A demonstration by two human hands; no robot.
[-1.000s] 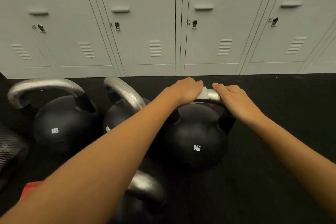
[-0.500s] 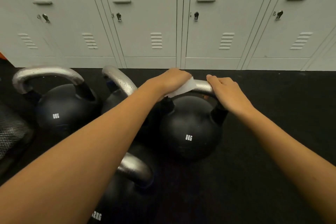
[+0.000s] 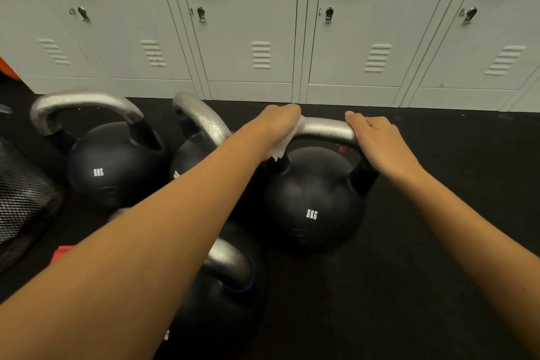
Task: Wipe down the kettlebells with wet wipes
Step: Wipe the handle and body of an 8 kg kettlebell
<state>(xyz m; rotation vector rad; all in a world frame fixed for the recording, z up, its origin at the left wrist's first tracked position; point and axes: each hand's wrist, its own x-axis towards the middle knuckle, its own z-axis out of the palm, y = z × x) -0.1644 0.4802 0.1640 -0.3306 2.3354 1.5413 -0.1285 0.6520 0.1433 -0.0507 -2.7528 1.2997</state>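
A black 8 kg kettlebell (image 3: pixel 312 199) with a silver handle (image 3: pixel 325 129) stands on the dark floor in the middle. My left hand (image 3: pixel 277 124) grips a white wet wipe (image 3: pixel 285 145) wrapped round the left end of that handle. My right hand (image 3: pixel 378 140) grips the handle's right end. Another 8 kg kettlebell (image 3: pixel 114 164) stands at the left, a third (image 3: pixel 195 137) sits behind my left forearm, and a fourth (image 3: pixel 222 295) lies partly hidden under it.
A row of grey lockers (image 3: pixel 263 23) runs along the back. A black mesh object (image 3: pixel 20 199) sits at the left edge, with a red item (image 3: pixel 60 253) beside my left arm. Black rubber floor (image 3: pixel 423 286) spreads to the right.
My left hand has slid the wipe leftward along the handle, from its middle to the left end. My right hand keeps its grip at the right end.
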